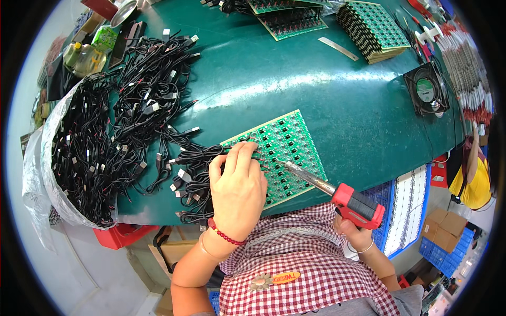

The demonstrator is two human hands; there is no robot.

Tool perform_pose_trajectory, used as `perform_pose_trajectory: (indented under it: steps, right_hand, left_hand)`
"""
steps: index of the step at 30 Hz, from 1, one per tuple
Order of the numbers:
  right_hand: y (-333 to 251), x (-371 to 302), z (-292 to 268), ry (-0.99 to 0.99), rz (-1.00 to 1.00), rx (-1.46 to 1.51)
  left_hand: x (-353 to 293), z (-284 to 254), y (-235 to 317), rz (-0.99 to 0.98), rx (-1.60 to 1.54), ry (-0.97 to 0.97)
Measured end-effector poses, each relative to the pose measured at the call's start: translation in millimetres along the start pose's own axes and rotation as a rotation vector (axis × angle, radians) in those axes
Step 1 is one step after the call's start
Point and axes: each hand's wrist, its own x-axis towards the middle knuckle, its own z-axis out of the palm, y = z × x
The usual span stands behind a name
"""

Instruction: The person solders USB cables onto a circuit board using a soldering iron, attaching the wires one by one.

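A green circuit board panel (311, 152) lies on the table in front of me, with rows of small black parts. My left hand (238, 184) rests over its left side, fingers bent together and pressed on the wire end of a black USB cable; the exact pinch is partly hidden. Several black USB cables (197, 187) lie along that edge, their thin red wires reaching the board. In my right hand (356, 231) is a red and black soldering gun (358, 206), its metal tip over the middle of the panel, close to the left fingertips.
Piles of black USB cables (142, 110) cover the left, partly in a clear plastic bag (50, 158). Stacked boards (374, 31) and a metal ruler (338, 48) are at the back. A small black fan (426, 88) stands at right. Beyond it, a person in yellow (470, 179) is visible.
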Motion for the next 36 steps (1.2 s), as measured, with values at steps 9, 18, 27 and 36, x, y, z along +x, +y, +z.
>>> perform_pose_trajectory:
  steps: [9,18,27,36]
  right_hand:
    - [2.4,-1.8,0.1,0.021,-0.002,-0.036]
    - [-0.8,-3.0,1.5,0.016,0.040,0.006]
    - [0.8,-6.4,3.6,0.027,0.072,0.015]
    - [-0.6,-4.7,5.9,0.030,0.002,-0.053]
  left_hand:
    - [0.1,-0.5,0.0,0.001,0.009,0.001]
    - [-2.7,-0.9,-1.4,0.051,-0.011,-0.022]
    - [-3.4,-5.3,-3.4,0.058,-0.020,-0.042]
    - [-4.9,-2.8,-2.9,0.067,-0.003,-0.043]
